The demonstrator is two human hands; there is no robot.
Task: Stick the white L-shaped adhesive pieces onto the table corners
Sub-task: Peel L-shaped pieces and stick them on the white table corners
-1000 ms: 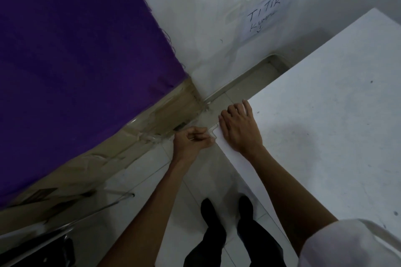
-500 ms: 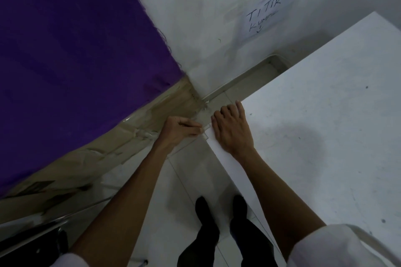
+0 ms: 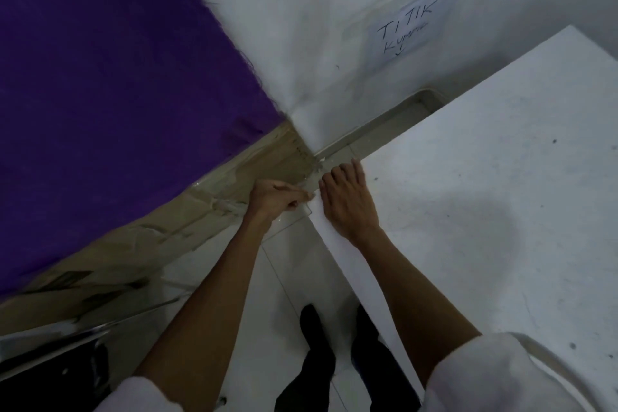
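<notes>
L-shaped adhesive piece (image 3: 309,202) sits at the near corner of the white worktop (image 3: 485,194), mostly hidden between the 2 hands. Left hand (image 3: 272,199) is curled, its fingers (image 3: 294,196) pinching the piece's edge just off the corner. Right hand (image 3: 347,202) lies flat on the worktop, fingers together, pressing beside the corner. Behind, a paper sign (image 3: 406,28) reading "TITIK" is taped to the wall, and purple cloth (image 3: 110,94) hangs left.
</notes>
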